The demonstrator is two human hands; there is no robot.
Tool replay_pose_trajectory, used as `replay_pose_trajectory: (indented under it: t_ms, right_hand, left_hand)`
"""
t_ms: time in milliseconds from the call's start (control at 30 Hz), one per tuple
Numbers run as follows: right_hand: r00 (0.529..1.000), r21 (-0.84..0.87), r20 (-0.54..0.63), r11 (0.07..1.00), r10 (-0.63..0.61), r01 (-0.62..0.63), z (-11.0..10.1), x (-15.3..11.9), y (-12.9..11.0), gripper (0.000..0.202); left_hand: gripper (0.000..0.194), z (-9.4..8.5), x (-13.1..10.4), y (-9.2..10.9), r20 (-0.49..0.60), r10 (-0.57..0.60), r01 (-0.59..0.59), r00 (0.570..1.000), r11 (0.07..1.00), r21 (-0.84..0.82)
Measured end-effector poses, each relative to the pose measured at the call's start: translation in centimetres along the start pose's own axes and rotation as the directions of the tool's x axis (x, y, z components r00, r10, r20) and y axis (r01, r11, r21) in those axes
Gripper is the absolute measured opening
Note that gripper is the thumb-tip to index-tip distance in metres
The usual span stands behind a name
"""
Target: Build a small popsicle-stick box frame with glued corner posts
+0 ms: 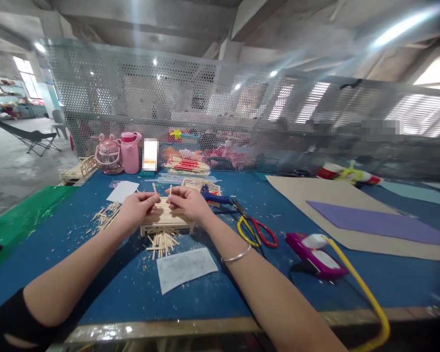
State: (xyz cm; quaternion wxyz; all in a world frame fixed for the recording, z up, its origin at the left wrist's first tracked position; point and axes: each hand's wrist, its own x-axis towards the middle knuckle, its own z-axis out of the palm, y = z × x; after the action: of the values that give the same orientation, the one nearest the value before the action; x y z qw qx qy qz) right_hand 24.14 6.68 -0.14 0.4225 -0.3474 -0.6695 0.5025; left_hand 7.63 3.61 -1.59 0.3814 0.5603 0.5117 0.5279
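My left hand [141, 208] pinches a short wooden stick [154, 188] that stands nearly upright. Close beside it, my right hand [185, 200] holds another short stick [170, 189] between thumb and fingers. Both hands are over a small bench-like structure of pale sticks [167, 217], which rests on the blue table [124, 283]. In front of the structure lies a loose pile of short sticks [163, 243]. More stick pieces [106, 215] are scattered to the left, by my left forearm.
A grey-white sheet [186, 268] lies in front. Right of my hands are a blue-handled glue gun [220, 198], scissors [266, 233] and a purple power strip [315, 256] with a yellow cable. Pink bottles [131, 154] and stick bundles [187, 166] stand behind, before a perforated screen [132, 88].
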Motion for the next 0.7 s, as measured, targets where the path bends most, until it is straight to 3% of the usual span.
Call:
replay_pose_trajectory:
  t_ms: [133,267,333,533,700]
  right_hand:
    - [1.0,0.142,-0.012,0.99,0.017,-0.015,0.4,-0.2,-0.2,0.033]
    - [0.999,0.107,-0.027,0.994,-0.022,0.025,0.2,-0.2,-0.6,0.031]
    - [1.0,0.118,-0.017,0.993,-0.002,0.004,0.2,-0.2,-0.7,0.03]
    - [0.995,0.196,-0.003,0.976,0.099,-0.096,0.9,-0.5,-1.0,0.03]
    - [0.992,0.165,-0.007,0.979,0.122,-0.119,1.6,-0.7,-1.2,0.029]
  left_hand:
    - [0.036,-0.1,-0.7,1.0,0.055,-0.073,0.081,0.996,0.982,-0.168]
    - [0.032,0.3,-1.6,1.9,0.264,-0.195,0.277,0.945,0.905,-0.322]
    - [0.031,0.5,-2.0,1.9,0.313,-0.215,0.32,0.925,0.884,-0.34]
    - [0.035,0.7,-2.2,1.9,0.263,-0.215,0.298,0.941,0.895,-0.332]
    - [0.039,0.6,-2.3,1.9,0.298,-0.18,0.278,0.937,0.903,-0.328]
